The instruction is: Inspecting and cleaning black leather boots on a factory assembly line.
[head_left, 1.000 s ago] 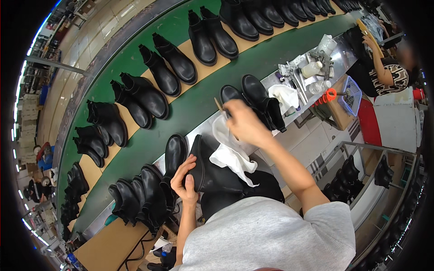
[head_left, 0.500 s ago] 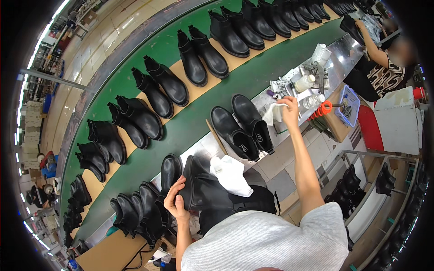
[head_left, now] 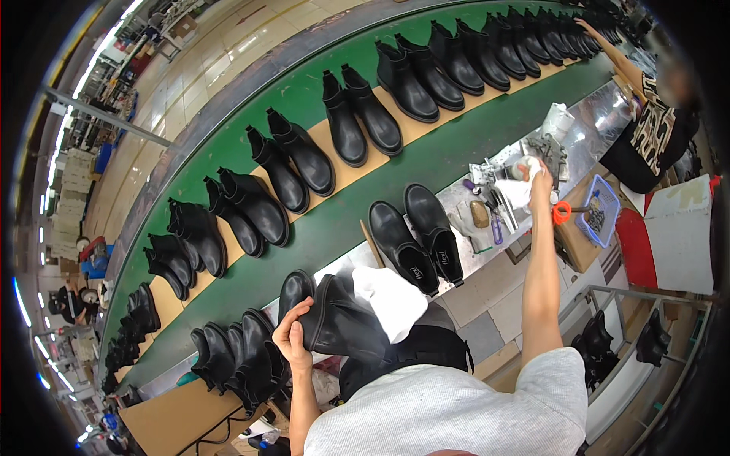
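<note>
My left hand (head_left: 292, 336) is closed round the sole edge of a black ankle boot (head_left: 346, 325), which lies tilted across my lap. A white cloth (head_left: 394, 302) is draped beside the boot's shaft. My right arm reaches out to the metal bench, where my right hand (head_left: 541, 185) pinches a second white cloth (head_left: 514, 193) among small bottles and tools. Whether the hand also touches a bottle there, I cannot tell. Between my hands a pair of black boots (head_left: 417, 239) stands on the bench edge, openings toward me.
Black boots in pairs line the green conveyor (head_left: 251, 319) on brown card. More boots (head_left: 236, 349) stand at my left. A blue basket (head_left: 601, 213) sits on a carton at the right, beside an orange coil (head_left: 562, 213). Another person (head_left: 650, 137) reaches over the belt.
My right hand has moved farther out with its cloth, in among the bottles. The view has shifted slightly. The other person's arm now stretches farther across the belt, away from the boot held before.
</note>
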Available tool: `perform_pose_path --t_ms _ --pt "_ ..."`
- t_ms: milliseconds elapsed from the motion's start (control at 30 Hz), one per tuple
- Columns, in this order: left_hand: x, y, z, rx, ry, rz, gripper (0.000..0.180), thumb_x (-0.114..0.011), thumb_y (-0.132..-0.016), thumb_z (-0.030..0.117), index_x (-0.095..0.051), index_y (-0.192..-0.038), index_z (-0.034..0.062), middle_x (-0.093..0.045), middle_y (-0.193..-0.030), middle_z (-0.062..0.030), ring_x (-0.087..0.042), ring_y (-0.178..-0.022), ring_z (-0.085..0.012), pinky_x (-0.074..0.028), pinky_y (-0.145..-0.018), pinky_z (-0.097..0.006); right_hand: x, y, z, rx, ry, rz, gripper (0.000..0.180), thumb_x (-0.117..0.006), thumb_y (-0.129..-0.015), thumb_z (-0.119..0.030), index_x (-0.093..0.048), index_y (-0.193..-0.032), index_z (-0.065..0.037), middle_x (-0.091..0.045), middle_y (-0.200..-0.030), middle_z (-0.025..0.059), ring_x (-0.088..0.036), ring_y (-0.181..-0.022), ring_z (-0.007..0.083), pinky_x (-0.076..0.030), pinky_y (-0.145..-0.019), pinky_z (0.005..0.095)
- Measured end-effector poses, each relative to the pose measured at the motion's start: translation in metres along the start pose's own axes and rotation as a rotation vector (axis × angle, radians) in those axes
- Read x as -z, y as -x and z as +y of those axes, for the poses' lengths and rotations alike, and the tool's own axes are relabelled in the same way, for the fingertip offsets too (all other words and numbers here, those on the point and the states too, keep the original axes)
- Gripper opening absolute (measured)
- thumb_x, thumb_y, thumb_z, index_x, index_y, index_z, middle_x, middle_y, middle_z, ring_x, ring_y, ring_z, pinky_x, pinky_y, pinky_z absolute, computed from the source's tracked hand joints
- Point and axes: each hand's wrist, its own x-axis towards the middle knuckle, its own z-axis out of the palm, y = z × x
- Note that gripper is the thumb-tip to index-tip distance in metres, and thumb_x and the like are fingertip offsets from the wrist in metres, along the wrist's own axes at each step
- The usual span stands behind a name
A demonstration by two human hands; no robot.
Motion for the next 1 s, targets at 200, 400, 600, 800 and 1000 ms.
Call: perform_pose_path --t_ms 200,400,600,800,1000 --pt "0.001 0.006 0.0 -0.008 -0.002 0.026 0.035 -0.049 -0.084 0.02 -0.062 -0.094 -0.0113 -0.063 -0.104 -0.0238 -0.06 -0.101 -0.0298 -0.04 -0.095 -0.037 -0.02 0.117 0.033 0.784 0.746 0.042 0.072 -0.037 -0.063 0.016 -0.04 -0.132 -0.004 -0.046 -0.123 0.0204 -0.041 -0.118 0.0384 -0.034 -0.099 0.0432" --pt "0.004 0.009 0.001 -0.002 -0.038 0.033 0.035 -0.049 -0.084 0.02 -0.062 -0.094 -0.0107 -0.063 -0.105 -0.0234 -0.059 -0.102 -0.0309 -0.04 -0.096 -0.038 -0.035 0.119 0.033 0.835 0.728 0.062 0.07 -0.038 -0.066 0.016 -0.039 -0.133 -0.004 -0.049 -0.121 0.0205 -0.047 -0.112 0.0396 -0.037 -0.094 0.0445" --pt "-0.004 -0.01 0.0 -0.032 0.072 -0.123 0.035 -0.051 -0.086 0.022 -0.062 -0.094 -0.0106 -0.064 -0.104 -0.0217 -0.06 -0.103 -0.0287 -0.041 -0.094 -0.035 0.145 -0.106 0.047 0.409 0.838 0.265 0.035 -0.042 -0.09 -0.018 -0.055 -0.116 0.002 -0.064 -0.097 0.0181 -0.064 -0.082 0.0293 -0.051 -0.066 0.0402" --pt "0.017 0.013 -0.002 -0.021 0.01 -0.008 0.033 -0.051 -0.082 0.019 -0.063 -0.095 -0.0096 -0.064 -0.104 -0.0214 -0.06 -0.103 -0.0296 -0.042 -0.094 -0.036 -0.046 0.057 -0.06 0.171 0.347 -0.522 0.04 -0.048 -0.091 -0.02 -0.044 -0.124 0.001 -0.064 -0.072 0.0085 -0.046 -0.046 0.0046 -0.036 -0.038 0.0191" --pt "0.016 0.007 0.0 0.003 -0.007 -0.082 0.035 -0.05 -0.083 0.02 -0.063 -0.095 -0.0096 -0.063 -0.106 -0.0235 -0.058 -0.106 -0.0318 -0.041 -0.096 -0.038 -0.195 0.338 -0.079 -0.567 0.134 -1.615 0.063 -0.066 -0.064 0.001 -0.046 -0.123 -0.003 -0.054 -0.093 0.0047 -0.056 -0.08 0.0104 -0.048 -0.062 0.0235"
